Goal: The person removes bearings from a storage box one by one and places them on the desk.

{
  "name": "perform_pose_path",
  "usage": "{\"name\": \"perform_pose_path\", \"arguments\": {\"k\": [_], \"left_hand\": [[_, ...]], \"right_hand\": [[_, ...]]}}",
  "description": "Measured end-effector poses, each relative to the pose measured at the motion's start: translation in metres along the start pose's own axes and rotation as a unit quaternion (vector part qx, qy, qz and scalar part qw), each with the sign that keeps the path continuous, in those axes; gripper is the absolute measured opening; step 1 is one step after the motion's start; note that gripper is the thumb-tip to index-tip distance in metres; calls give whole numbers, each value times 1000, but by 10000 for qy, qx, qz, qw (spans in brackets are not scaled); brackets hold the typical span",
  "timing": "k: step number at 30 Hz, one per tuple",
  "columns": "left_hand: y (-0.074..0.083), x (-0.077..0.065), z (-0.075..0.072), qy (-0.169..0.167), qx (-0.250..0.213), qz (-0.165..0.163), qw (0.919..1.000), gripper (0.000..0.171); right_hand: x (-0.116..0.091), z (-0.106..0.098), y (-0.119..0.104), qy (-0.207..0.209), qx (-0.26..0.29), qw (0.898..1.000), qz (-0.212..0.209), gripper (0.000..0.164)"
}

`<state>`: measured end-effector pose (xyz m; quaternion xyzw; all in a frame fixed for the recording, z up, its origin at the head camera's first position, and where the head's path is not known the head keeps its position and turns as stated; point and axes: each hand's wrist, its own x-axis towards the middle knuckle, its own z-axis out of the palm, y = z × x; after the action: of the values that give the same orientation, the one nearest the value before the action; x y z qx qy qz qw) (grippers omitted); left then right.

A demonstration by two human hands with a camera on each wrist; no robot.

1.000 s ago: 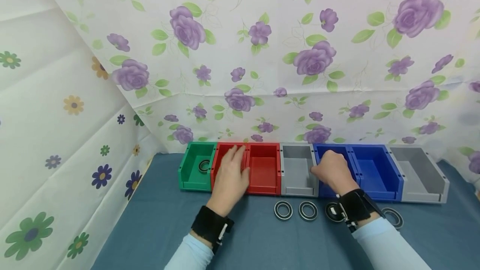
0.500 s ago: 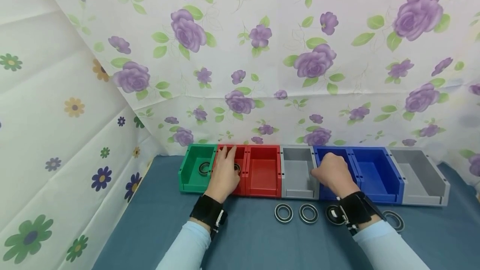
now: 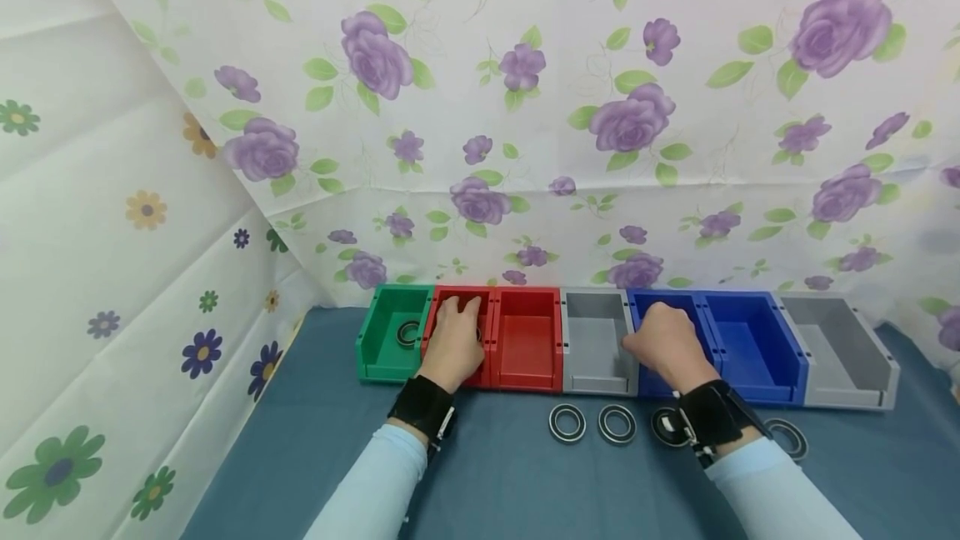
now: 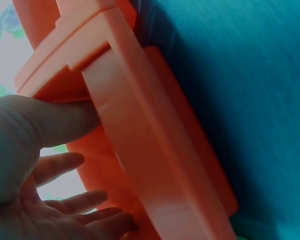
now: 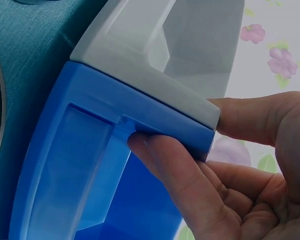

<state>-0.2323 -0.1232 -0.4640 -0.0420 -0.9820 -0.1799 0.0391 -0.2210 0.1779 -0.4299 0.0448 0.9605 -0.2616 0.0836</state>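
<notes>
My left hand [image 3: 452, 347] reaches into the left red bin [image 3: 482, 373], its thumb over the front wall and its fingers spread and slightly bent inside, as the left wrist view shows. Nothing shows between them there. A bit of a bearing [image 3: 479, 333] peeks out beside this hand in the bin. My right hand [image 3: 667, 344] pinches the adjoining side walls of the left blue bin [image 5: 65, 170] and the middle grey bin [image 5: 125, 50] between thumb and index finger. The other right fingers are curled in.
Left of the red bins stands a green bin [image 3: 390, 374] holding a bearing [image 3: 401, 334]. Three bearings, one being the leftmost bearing [image 3: 552, 423], lie before the row, plus another bearing [image 3: 801, 443] beyond my right wrist. A second blue bin [image 3: 746, 344] and grey bin [image 3: 832, 348] end the row.
My left hand has shifted left within the red bin, then its fingers have bent more. A bearing came into view beside it and is now mostly covered. My right hand has stayed put.
</notes>
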Motion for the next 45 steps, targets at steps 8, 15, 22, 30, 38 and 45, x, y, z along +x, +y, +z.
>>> {"name": "perform_pose_path", "arguments": {"k": [8, 15, 22, 30, 38, 45], "left_hand": [[-4, 5, 5, -425, 241, -63, 9988, 61], [-6, 5, 11, -885, 374, -68, 9953, 55], [-9, 4, 16, -1193, 400, -145, 9919, 48], [-7, 3, 15, -1111, 535, -200, 9922, 41], [-6, -1, 8, -781, 647, -77, 9948, 28], [-4, -2, 10, -684, 887, -134, 9936, 27]], "right_hand": [[2, 0, 0, -6, -101, 9999, -2, 23], [2, 1, 0, -83, -81, 9999, 95, 23], [2, 3, 1, -22, -92, 10000, 18, 24], [2, 2, 1, -20, -105, 9999, 3, 24], [2, 2, 0, -32, -85, 9999, 48, 23], [2, 3, 2, -5, -69, 10000, 47, 23]]}}
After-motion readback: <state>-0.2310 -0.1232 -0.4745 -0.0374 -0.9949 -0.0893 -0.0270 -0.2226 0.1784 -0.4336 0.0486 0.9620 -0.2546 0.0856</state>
